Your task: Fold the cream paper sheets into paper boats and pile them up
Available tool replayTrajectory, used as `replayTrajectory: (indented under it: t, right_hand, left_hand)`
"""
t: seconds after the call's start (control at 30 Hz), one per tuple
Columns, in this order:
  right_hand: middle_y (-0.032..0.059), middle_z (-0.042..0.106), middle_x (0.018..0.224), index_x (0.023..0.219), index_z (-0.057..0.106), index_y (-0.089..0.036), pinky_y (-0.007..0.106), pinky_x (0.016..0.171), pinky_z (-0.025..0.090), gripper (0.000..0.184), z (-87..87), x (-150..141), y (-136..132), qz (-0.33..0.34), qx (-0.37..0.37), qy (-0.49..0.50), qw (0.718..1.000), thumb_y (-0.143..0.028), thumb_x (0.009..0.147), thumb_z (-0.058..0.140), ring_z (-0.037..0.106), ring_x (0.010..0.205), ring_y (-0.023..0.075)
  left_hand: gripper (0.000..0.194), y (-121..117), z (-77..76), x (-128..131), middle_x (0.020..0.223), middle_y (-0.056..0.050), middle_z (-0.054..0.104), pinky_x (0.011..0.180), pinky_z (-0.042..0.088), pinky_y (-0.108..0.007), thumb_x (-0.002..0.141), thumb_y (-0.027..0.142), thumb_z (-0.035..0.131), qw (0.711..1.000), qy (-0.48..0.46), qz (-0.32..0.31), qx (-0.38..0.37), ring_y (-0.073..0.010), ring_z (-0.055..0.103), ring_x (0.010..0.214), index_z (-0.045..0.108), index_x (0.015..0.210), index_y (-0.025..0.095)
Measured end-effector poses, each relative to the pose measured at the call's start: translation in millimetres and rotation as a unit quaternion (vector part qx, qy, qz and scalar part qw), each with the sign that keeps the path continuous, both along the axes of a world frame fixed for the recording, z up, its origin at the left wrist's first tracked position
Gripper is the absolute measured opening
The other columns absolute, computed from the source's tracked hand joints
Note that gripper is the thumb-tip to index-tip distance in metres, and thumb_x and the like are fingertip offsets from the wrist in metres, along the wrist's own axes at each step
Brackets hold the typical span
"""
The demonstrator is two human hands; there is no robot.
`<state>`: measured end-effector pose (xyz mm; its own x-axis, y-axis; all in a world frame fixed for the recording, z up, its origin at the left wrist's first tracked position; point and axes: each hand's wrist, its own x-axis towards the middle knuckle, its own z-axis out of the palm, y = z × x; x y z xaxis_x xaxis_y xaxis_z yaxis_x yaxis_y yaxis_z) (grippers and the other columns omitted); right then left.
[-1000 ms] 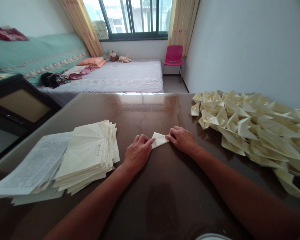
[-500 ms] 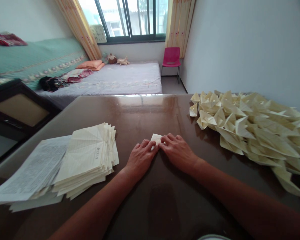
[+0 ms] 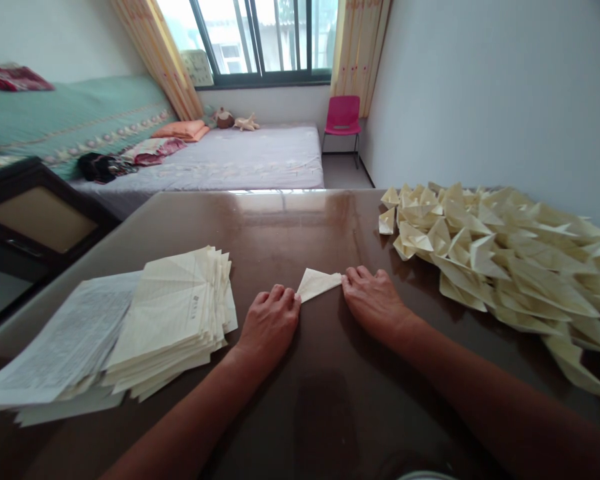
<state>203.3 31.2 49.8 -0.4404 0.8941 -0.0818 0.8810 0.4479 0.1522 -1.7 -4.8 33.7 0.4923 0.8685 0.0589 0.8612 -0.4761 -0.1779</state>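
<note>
A small cream sheet of folded paper (image 3: 318,283), roughly triangular, lies on the glossy brown table (image 3: 280,230) between my hands. My left hand (image 3: 271,316) is closed, its fingertips pinching the paper's lower left corner. At the right corner, my right hand (image 3: 375,297) grips the paper with thumb and curled fingers. The middle of the paper shows uncovered, while its two ends are partly hidden by my fingers. Both forearms reach in from the bottom of the view.
A stack of creased cream sheets (image 3: 165,307) lies left, overlapping printed white papers (image 3: 75,333). On the right is a big pile of folded paper shapes (image 3: 500,247). Behind the table are a bed (image 3: 260,157) and a pink chair (image 3: 343,117). A round rim (image 3: 427,475) shows at the bottom edge.
My hands have moved apart along the paper, left hand to the left and right hand to the right. More of the folded paper now shows between them.
</note>
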Motion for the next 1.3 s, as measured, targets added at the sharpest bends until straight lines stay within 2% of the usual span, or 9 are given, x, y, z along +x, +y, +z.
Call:
replayTrajectory:
  t: [0.3,0.43,0.53,0.6,0.7,0.83,0.97,1.1,1.3]
  right_hand:
    - [0.0159,0.061,0.105,0.110,0.061,-0.013,0.040,0.074,0.035,0.029,-6.5,-13,-11,0.040,0.034,0.042,0.998,-0.012,0.091,0.041,0.050,0.098,0.0273]
    - [0.0125,0.061,0.104,0.101,0.064,-0.018,0.036,0.074,0.036,0.023,-9.9,1,9,0.007,0.030,0.076,0.997,-0.017,0.092,0.043,0.052,0.098,0.0257]
    - [0.0099,0.058,0.114,0.120,0.056,-0.021,0.032,0.074,0.039,0.030,-17.9,16,30,-0.003,0.025,0.164,0.986,-0.030,0.094,0.044,0.052,0.104,0.0229]
    - [0.0071,0.059,0.111,0.113,0.060,-0.022,0.028,0.075,0.040,0.029,-24.8,22,38,0.006,-0.012,0.217,0.976,-0.038,0.091,0.052,0.053,0.102,0.0202]
    - [0.0030,0.060,0.099,0.093,0.065,-0.021,0.024,0.072,0.040,0.015,-32.1,25,42,0.004,-0.040,0.292,0.956,-0.033,0.087,0.058,0.056,0.089,0.0147]
    - [-0.0004,0.060,0.090,0.081,0.066,-0.021,0.022,0.069,0.039,0.008,-34.1,22,40,0.041,-0.072,0.348,0.934,-0.027,0.084,0.061,0.055,0.077,0.0110]
    - [-0.0013,0.061,0.086,0.083,0.066,-0.021,0.022,0.065,0.038,0.008,-34.5,23,41,0.047,-0.115,0.359,0.925,-0.028,0.081,0.063,0.055,0.071,0.0102]
    - [-0.0016,0.062,0.087,0.090,0.060,-0.021,0.022,0.060,0.037,0.027,-36.8,26,45,-0.018,-0.093,0.341,0.935,-0.039,0.073,0.071,0.055,0.069,0.0113]
    - [-0.0005,0.060,0.090,0.094,0.061,-0.022,0.022,0.061,0.038,0.037,-36.3,29,46,-0.007,-0.109,0.305,0.946,-0.046,0.069,0.072,0.055,0.073,0.0123]
  left_hand:
    - [0.032,1,-14.1,3,0.117,-0.008,0.057,0.089,0.043,-0.036,0.093,0.020,0.048,0.998,-0.052,-0.042,-0.010,-0.0236,0.047,0.109,0.053,0.125,0.018]
    - [0.030,6,-18.2,2,0.112,-0.007,0.058,0.085,0.044,-0.035,0.094,0.022,0.047,0.996,-0.074,-0.053,-0.017,-0.0223,0.049,0.105,0.054,0.123,0.020]
    - [0.029,9,-18.3,0,0.108,-0.006,0.060,0.083,0.046,-0.035,0.094,0.021,0.048,0.995,-0.083,-0.055,-0.013,-0.0221,0.050,0.102,0.055,0.122,0.020]
    - [0.028,10,-18.2,-1,0.107,-0.007,0.060,0.083,0.046,-0.035,0.093,0.021,0.048,0.994,-0.089,-0.057,-0.010,-0.0218,0.051,0.101,0.056,0.120,0.019]
    - [0.024,10,-18.1,-1,0.107,-0.007,0.060,0.086,0.047,-0.034,0.094,0.020,0.047,0.993,-0.102,-0.052,-0.010,-0.0204,0.052,0.098,0.059,0.114,0.019]
    - [0.033,11,-17.7,2,0.127,-0.008,0.055,0.087,0.048,-0.031,0.096,0.022,0.040,0.992,-0.115,-0.037,0.021,-0.0196,0.052,0.104,0.052,0.127,0.020]
    - [0.045,12,-17.5,7,0.134,-0.005,0.052,0.083,0.049,-0.031,0.096,0.026,0.041,0.995,-0.087,-0.044,0.019,-0.0197,0.052,0.104,0.036,0.141,0.026]
    - [0.046,14,-17.6,7,0.127,-0.004,0.055,0.084,0.047,-0.030,0.096,0.027,0.041,0.996,-0.080,-0.047,-0.001,-0.0193,0.050,0.102,0.035,0.142,0.029]
    - [0.044,14,-17.0,6,0.120,-0.001,0.054,0.080,0.048,-0.027,0.096,0.025,0.042,0.993,-0.099,-0.063,-0.018,-0.0175,0.049,0.100,0.039,0.138,0.037]
